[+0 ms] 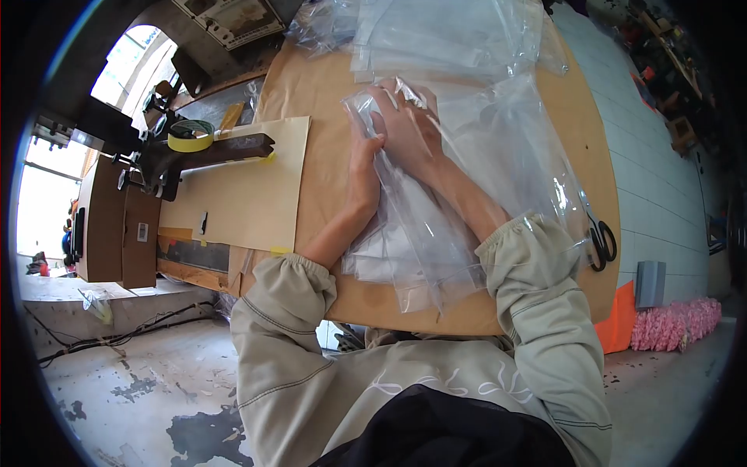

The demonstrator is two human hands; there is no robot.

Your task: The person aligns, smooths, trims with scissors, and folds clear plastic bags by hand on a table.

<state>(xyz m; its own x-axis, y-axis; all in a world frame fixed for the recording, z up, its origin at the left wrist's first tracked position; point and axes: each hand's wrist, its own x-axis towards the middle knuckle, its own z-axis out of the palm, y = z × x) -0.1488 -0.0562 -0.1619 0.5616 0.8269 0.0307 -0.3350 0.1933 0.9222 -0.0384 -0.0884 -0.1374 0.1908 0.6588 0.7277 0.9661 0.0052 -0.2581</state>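
Both hands meet over a clear plastic bag or sheet (436, 233) on a brown-covered table (303, 86). My left hand (364, 152) is closed at its upper left edge, thumb showing, with some fingers behind the shiny film. Crossing in close beside it, my right hand (408, 128) has its fingers curled on the same crumpled plastic; glare hides some fingertips. Film seems to lie over part of the right forearm. More clear plastic sheets (443, 39) are piled at the far end of the table. Black-handled scissors (603, 243) lie at the right edge.
On the left, a dark machine arm (226, 149) carries a yellow tape roll (191, 137) above a tan board (272, 194). A cardboard box (117, 222) stands farther left. An orange sheet (618, 319) and a pink fluffy bundle (675, 324) are at lower right.
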